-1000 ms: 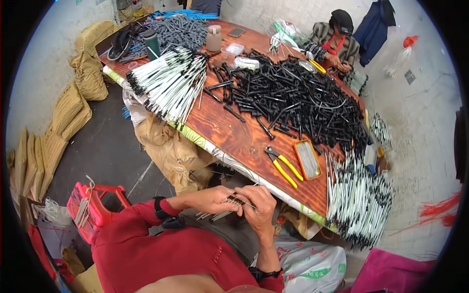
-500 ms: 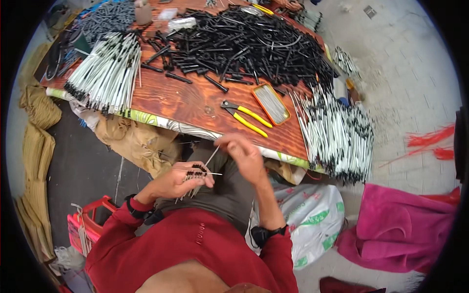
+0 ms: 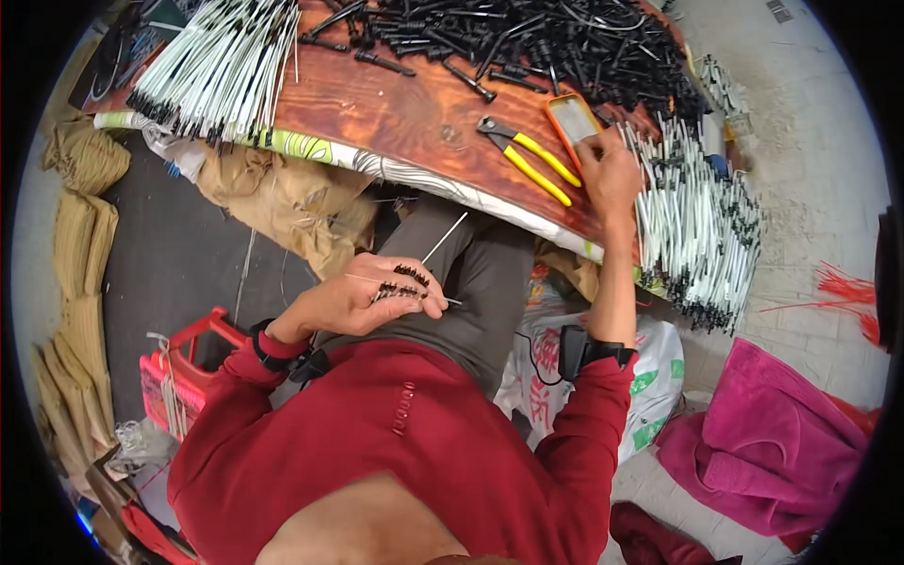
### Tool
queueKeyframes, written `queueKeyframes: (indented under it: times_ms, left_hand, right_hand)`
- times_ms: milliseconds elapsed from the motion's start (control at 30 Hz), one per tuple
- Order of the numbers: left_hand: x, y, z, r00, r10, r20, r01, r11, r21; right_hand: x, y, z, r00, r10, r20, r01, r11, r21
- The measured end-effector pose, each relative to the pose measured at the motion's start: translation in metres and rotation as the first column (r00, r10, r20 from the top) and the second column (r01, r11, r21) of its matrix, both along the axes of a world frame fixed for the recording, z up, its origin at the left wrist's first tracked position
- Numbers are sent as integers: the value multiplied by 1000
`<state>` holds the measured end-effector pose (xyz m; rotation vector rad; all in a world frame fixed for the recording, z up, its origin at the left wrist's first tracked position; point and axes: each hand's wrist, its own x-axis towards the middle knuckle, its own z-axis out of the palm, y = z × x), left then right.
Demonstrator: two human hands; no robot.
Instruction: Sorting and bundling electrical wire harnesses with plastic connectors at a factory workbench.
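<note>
Above my lap, my left hand (image 3: 363, 294) is closed around several thin pale sticks with black ends (image 3: 411, 273). A long thin rod (image 3: 445, 235) sticks up and out from that hand. My right hand (image 3: 610, 174) reaches over the table to a small orange tray (image 3: 556, 118) that holds thin metal pins. Its fingers are bent together at the tray's near right part, and whatever is between the fingertips is hidden. Just left of it lie cutting pliers with yellow handles (image 3: 539, 168), jaws toward the far left.
A bundle of white sticks with black tips (image 3: 702, 217) overhangs the table's right edge, close to my right wrist. A similar bundle (image 3: 221, 71) lies at the left. Black plastic pieces (image 3: 546, 42) are heaped at the back. A red stool (image 3: 202, 344) stands at lower left.
My right hand has gone from beside the left hand to the orange tray, up and to the right. My left hand keeps its sticks. The view has shifted, so the table sits higher.
</note>
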<state>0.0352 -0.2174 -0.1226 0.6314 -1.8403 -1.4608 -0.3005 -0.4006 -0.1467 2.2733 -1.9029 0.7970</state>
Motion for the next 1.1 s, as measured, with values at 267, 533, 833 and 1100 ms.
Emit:
queueKeyframes:
  times_ms: [267, 533, 833, 1100]
  left_hand:
    - [10, 3, 0, 1000, 22, -4, -22, 997, 72]
    - [8, 2, -2, 999, 32, 8, -32, 999, 10]
    - [9, 1, -2, 995, 94, 18, -95, 995, 17]
    - [12, 5, -2, 992, 123, 6, -123, 990, 69]
  right_hand:
    - [3, 2, 6, 987, -90, 129, 88, 996, 21]
    - [9, 32, 26, 823, -6, 568, -107, 980, 165]
    - [97, 153, 62, 508, 455, 732, -818, 520, 244]
    - [93, 161, 56, 553, 472, 687, -780, 583, 228]
